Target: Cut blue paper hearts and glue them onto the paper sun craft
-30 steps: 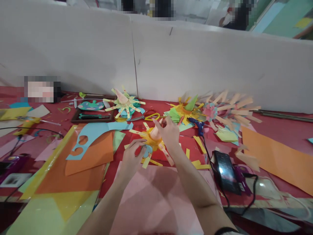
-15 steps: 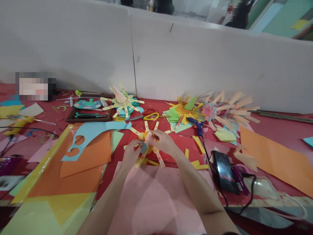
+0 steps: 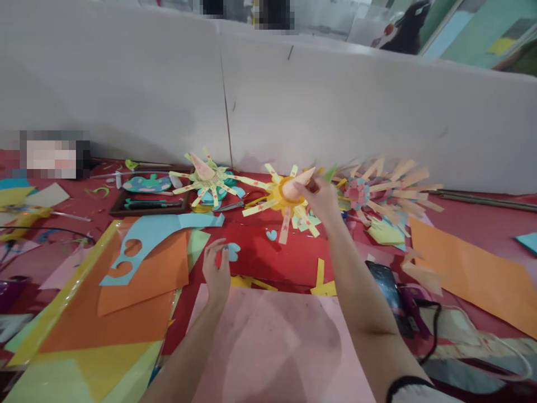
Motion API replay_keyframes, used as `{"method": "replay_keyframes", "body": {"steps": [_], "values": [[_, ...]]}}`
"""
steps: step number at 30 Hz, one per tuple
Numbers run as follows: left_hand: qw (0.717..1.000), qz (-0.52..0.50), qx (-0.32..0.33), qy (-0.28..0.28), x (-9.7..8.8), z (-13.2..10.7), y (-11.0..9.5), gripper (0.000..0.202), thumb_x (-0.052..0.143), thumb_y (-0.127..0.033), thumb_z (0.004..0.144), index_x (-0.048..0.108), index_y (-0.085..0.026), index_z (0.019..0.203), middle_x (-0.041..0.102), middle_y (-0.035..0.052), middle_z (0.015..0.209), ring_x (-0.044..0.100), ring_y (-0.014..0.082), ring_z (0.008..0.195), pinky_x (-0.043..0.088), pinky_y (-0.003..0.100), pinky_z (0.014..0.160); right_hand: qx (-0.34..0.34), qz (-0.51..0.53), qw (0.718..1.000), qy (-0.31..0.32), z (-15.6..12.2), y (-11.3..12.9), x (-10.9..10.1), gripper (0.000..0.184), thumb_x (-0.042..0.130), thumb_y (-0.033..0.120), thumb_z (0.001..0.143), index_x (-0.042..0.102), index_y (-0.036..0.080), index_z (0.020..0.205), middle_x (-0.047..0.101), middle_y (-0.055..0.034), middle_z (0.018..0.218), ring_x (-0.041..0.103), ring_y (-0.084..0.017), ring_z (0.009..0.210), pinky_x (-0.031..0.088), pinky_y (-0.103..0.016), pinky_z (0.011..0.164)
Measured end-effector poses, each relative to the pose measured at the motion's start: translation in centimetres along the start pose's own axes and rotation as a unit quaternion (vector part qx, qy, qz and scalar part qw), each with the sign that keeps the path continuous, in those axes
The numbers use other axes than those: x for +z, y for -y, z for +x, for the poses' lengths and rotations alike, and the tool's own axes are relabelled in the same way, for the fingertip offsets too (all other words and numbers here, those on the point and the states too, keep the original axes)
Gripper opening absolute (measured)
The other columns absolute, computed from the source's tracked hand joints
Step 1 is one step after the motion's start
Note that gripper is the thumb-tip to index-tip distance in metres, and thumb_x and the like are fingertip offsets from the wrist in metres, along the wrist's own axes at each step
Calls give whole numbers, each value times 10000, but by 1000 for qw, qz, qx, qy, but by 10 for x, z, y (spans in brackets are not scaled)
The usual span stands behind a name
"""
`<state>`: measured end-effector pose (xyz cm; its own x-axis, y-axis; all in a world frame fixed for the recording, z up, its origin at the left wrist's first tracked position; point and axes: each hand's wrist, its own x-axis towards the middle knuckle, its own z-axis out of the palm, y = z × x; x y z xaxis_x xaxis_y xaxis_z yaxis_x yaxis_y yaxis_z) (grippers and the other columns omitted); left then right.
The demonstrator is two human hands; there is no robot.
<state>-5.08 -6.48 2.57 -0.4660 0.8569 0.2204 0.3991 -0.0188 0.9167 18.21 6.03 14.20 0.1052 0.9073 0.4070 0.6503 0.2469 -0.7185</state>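
My right hand [image 3: 325,198] is stretched far forward and grips a yellow paper sun flower [image 3: 282,197] with a pink cone in its middle, held up above the red table [image 3: 260,257]. My left hand [image 3: 216,268] rests near the table, its fingers pinched on a small light-blue paper flower [image 3: 231,251]. A small blue heart [image 3: 271,235] lies on the red cloth under the lifted flower. Another yellow flower with a pink cone [image 3: 205,178] lies further back to the left.
A pink sheet [image 3: 272,347] lies just before me, orange and light-blue sheets [image 3: 146,268] to the left. Scissors [image 3: 235,204], a tray of tools [image 3: 146,202], more paper flowers [image 3: 377,193], a phone [image 3: 388,288] with cables and an orange sheet [image 3: 474,274] fill the right. A white partition [image 3: 268,106] closes the back.
My right hand has lifted the yellow flower off the table and carried it forward and to the right. My left hand let go of it and stayed low with a blue piece.
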Motion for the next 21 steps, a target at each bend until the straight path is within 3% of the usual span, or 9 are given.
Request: {"method": "replay_keyframes", "body": {"steps": [6,12,16,21], "values": [[1000,-1,1,30,5,-3,2,159,467,-317,847,582,-210,826,606,57,1060,572,178,1034,443,337,930,41,-15,998,-36,31,-6,9,231,631,385,746,492,210,689,499,15,562,468,-144,544,329,-288,550],[999,10,1,36,7,-2,0,164,466,-308,844,588,-208,796,608,57,1046,574,176,1029,444,333,927,92,-43,992,-78,27,-9,31,297,622,473,744,469,225,685,564,-23,617,533,-188,607,353,-301,578],[999,14,-3,45,8,-1,3,155,465,-311,839,574,-206,805,609,59,1036,575,181,1021,439,346,934,89,-53,994,-30,11,-4,47,347,618,534,722,469,225,670,563,-11,615,530,-180,601,334,-281,565],[998,49,-9,40,6,2,10,165,435,-301,832,561,-201,790,592,78,1074,551,201,1066,421,367,957,89,-81,991,59,-26,20,69,354,568,570,751,531,218,757,605,-36,663,573,-193,627,351,-274,555]]}}
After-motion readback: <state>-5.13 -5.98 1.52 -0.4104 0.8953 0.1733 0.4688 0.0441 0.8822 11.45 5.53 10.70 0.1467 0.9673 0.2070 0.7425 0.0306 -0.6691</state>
